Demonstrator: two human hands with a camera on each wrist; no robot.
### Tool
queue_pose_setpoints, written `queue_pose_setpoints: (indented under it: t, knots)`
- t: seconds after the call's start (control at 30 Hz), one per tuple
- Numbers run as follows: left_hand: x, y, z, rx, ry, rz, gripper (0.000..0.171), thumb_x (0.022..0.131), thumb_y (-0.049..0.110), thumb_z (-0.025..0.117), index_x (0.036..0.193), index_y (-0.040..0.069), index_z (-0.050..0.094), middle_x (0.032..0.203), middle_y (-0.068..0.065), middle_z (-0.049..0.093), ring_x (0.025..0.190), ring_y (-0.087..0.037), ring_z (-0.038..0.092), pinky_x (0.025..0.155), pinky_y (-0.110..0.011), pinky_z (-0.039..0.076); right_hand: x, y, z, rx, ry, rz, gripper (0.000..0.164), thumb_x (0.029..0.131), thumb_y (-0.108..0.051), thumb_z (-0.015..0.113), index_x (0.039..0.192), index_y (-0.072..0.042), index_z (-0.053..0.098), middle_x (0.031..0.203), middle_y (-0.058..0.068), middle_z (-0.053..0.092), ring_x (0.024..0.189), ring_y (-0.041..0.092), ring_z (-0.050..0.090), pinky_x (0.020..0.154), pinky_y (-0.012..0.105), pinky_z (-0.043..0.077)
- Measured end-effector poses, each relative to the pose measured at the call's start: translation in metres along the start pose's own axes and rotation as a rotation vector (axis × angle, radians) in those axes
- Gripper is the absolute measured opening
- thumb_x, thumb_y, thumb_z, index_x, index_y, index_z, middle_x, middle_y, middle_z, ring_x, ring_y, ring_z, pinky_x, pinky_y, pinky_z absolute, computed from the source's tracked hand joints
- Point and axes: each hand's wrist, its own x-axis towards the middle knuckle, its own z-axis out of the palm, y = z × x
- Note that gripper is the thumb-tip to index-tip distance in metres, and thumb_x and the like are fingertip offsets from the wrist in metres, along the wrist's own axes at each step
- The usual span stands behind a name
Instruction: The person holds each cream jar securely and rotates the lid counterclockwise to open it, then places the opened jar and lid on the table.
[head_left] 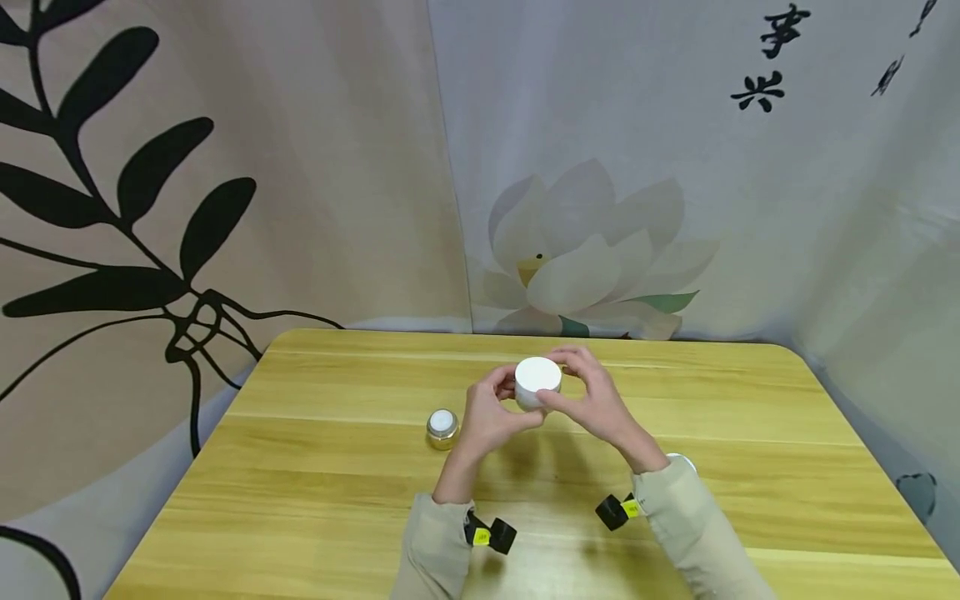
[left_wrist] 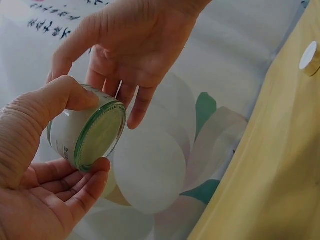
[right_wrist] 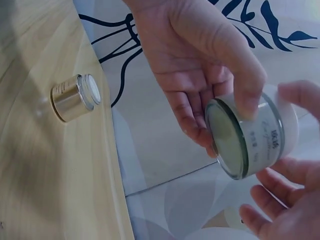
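Up above the back of the table, both hands hold a squat cosmetic cream jar (right_wrist: 255,142) with a white lid (head_left: 537,373) and a pale label. My left hand (head_left: 487,417) grips the jar's body between thumb and fingers. In the left wrist view the jar's greenish glass base (left_wrist: 102,135) faces the camera. My right hand (head_left: 592,400) holds the white lid from the other side, its thumb and fingers around the rim. The jar is tilted, and part of the lid is hidden by the fingers in the wrist views.
A small gold jar (head_left: 442,429) with a white top stands on the wooden table (head_left: 315,500), left of my left hand. Behind the right wrist, a white round-topped thing (head_left: 682,460) is mostly hidden. A printed curtain (head_left: 360,167) hangs behind the table.
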Motion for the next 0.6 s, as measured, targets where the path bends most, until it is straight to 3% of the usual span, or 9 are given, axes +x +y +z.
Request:
queue_pose_setpoints:
  t: [0.13, 0.23, 0.4, 0.6]
  knots:
    - [0.001, 0.0, 0.001, 0.006, -0.003, 0.02, 0.047, 0.067, -0.002, 0.075, 0.11, -0.009, 0.059, 0.098, -0.018, 0.063, 0.083, -0.024, 0.061, 0.075, -0.035, 0.053, -0.001, 0.005, -0.001, -0.001, -0.028, -0.025, 0.046, 0.082, -0.004, 0.067, 0.126, 0.003, 0.054, 0.123, 0.021, 0.049, 0.112, 0.034, 0.047, 0.092, 0.056, 0.04]
    - [0.001, -0.002, 0.002, 0.005, -0.007, 0.024, 0.047, 0.066, -0.004, 0.074, 0.11, -0.011, 0.058, 0.097, -0.02, 0.063, 0.083, -0.028, 0.061, 0.075, -0.038, 0.053, -0.002, 0.02, 0.004, -0.017, 0.004, 0.006, 0.055, 0.081, -0.014, 0.071, 0.13, -0.004, 0.05, 0.125, 0.014, 0.049, 0.115, 0.029, 0.046, 0.093, 0.053, 0.04]
    - [0.001, 0.0, 0.002, 0.02, -0.01, 0.005, 0.05, 0.065, -0.006, 0.075, 0.112, -0.011, 0.058, 0.099, -0.021, 0.063, 0.086, -0.03, 0.061, 0.077, -0.038, 0.053, 0.0, 0.015, 0.009, -0.024, 0.064, 0.069, 0.054, 0.073, -0.012, 0.079, 0.118, -0.002, 0.051, 0.12, 0.015, 0.051, 0.114, 0.031, 0.047, 0.093, 0.052, 0.039]
    - [0.001, -0.005, 0.0, 0.015, -0.002, 0.01, 0.05, 0.066, 0.002, 0.077, 0.113, -0.006, 0.059, 0.1, -0.016, 0.064, 0.085, -0.022, 0.06, 0.077, -0.037, 0.053, 0.001, -0.011, 0.005, -0.019, 0.069, 0.025, 0.043, 0.071, 0.0, 0.077, 0.109, 0.007, 0.057, 0.116, 0.023, 0.051, 0.109, 0.038, 0.047, 0.09, 0.056, 0.04]
